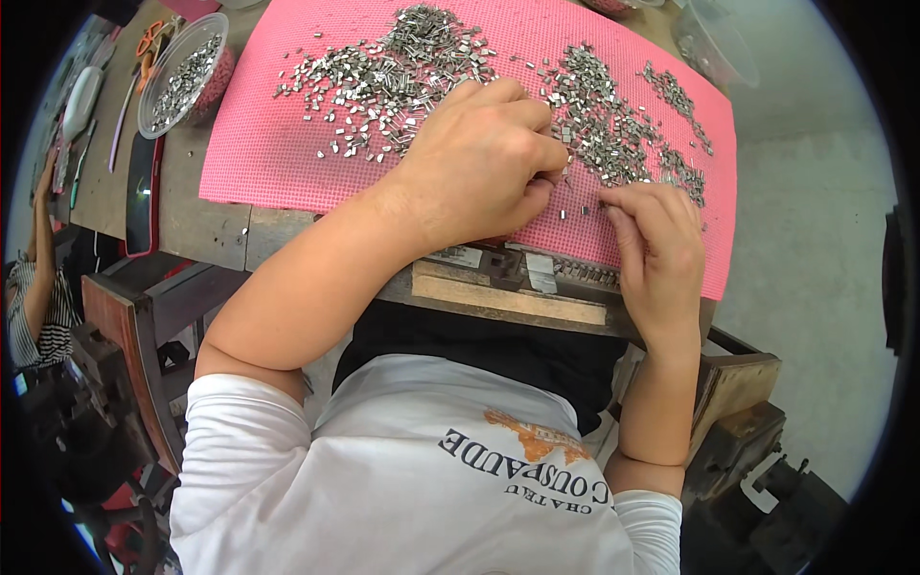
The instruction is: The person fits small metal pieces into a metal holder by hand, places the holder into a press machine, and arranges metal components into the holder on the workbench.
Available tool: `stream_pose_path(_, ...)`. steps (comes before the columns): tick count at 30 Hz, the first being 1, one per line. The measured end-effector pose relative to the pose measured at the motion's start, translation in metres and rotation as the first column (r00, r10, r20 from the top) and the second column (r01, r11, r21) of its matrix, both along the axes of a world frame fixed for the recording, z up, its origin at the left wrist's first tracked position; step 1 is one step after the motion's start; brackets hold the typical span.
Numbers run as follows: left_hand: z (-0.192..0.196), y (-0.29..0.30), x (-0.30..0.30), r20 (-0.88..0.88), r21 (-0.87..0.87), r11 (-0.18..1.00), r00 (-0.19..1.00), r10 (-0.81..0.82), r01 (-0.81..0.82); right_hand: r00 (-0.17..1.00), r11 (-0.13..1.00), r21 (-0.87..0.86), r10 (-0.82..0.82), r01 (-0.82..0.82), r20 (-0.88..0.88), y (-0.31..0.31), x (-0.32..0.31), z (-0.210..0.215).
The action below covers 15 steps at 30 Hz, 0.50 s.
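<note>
A clear round bowl (184, 72) sits on the surface (196, 220) at about 10 o'clock from the hands, just off the left edge of the pink mat (278, 144). It is filled with small metal pieces of the same silver kind that lie loose on the mat. A second clear container (714, 43) stands at the mat's far right corner, at about 1 o'clock; its contents cannot be made out.

The loose metal pieces (402, 67) are spread across the far half of the mat in two heaps, one at 11 o'clock from the hands and one at 1 o'clock (604, 115). They are short oblong bits, and they point every which way, with no shared long axis.

The left hand (479, 168) rests on the mat between the heaps, fingers curled and pinched narrow at their tips; the back of the hand covers whatever it grips, so I cannot tell whether it holds a piece. The right hand (656, 249) lies at 4 o'clock from it, near the mat's front edge, fingers bent down with the tips touching the mat beside a few stray pieces; what is under them is hidden.

Scissors with orange handles (149, 43) are partly cut off behind the bowl. At 9 o'clock, another person's arm (40, 249) shows at the frame's rim.
</note>
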State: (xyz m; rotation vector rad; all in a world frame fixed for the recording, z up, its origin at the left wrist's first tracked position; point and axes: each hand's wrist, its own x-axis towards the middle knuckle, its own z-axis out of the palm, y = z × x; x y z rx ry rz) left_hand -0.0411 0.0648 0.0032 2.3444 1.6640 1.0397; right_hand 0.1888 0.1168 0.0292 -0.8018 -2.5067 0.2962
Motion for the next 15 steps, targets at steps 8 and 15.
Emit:
stream_pose_path(8, -0.0009, 0.0006, -0.0003, -0.003, -0.014, 1.000, 1.000, 0.017, -0.017, 0.999, 0.999, 0.027, -0.036, 0.035, 0.031, -0.0006, -0.0027, -0.0047)
stream_pose_path(15, -0.0017, 0.0012, -0.0009, 0.014, -0.011, 1.000, 1.000, 0.022, -0.022, 0.996, 1.000, -0.021, -0.011, 0.013, 0.085, 0.0018, -0.0062, -0.0026)
